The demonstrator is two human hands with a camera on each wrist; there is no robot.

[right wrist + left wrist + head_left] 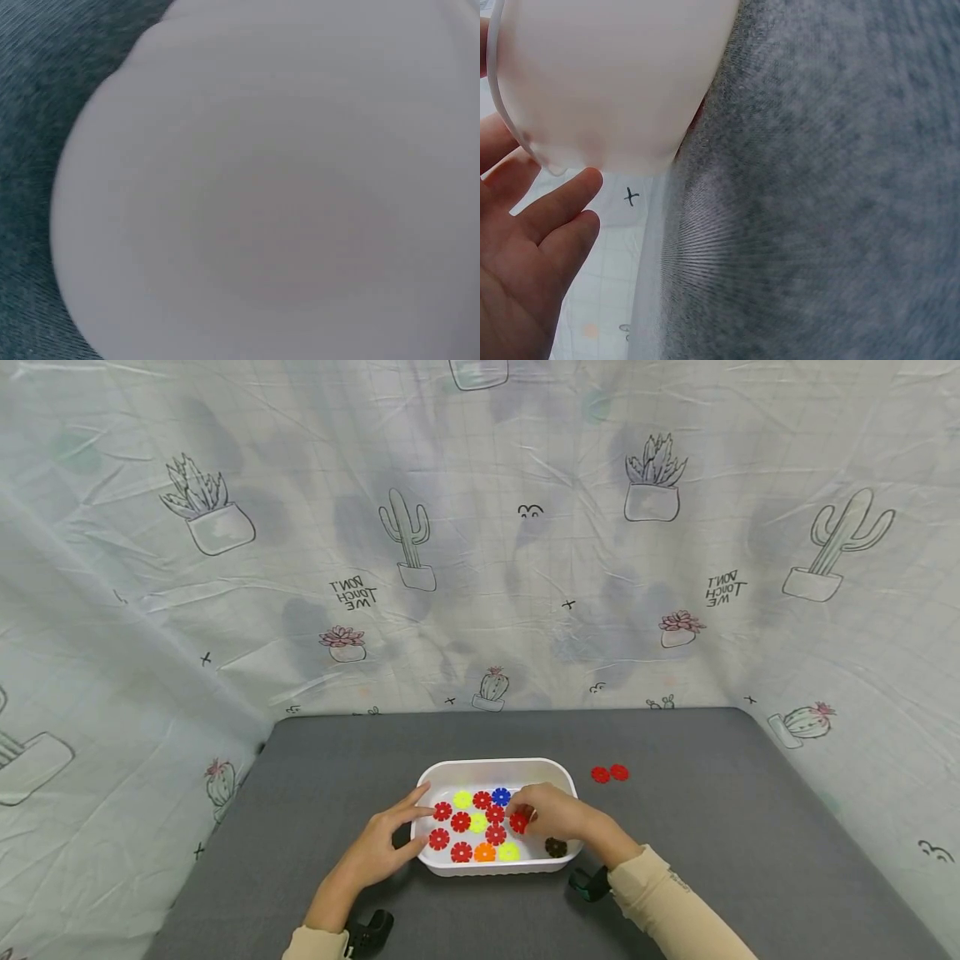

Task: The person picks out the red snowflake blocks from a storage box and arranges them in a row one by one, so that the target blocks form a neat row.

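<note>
A white plastic tray [495, 867] with rounded corners sits on the grey surface [337, 764], holding a loose spread of small notched discs, flat on its floor for the most part. Red ones predominate; among them lie three yellow discs, one of them the near-side yellow disc [509, 852], with an orange disc [484, 852] just beside it to the left. A blue disc [501, 796] lies toward the far wall, and a dark disc [556, 847] stands apart from the rest in the near right corner. The person's right hand [557, 814] reaches over the right end of the tray, its grip curled inside and pinching a red disc [517, 823] at the fingertips, within the tray's walls. The left hand [381, 842] is at the opposite end, its grip loose, fingers spread about the rim and holding no disc (the left wrist view shows the fingers close by the tray's outer wall). How firmly it presses the tray cannot be told. The right wrist view is blurred, filled mostly by white tray wall. Outside the tray, beyond its right end, a pair of red discs [601, 775] lies on the surface, side by side.
</note>
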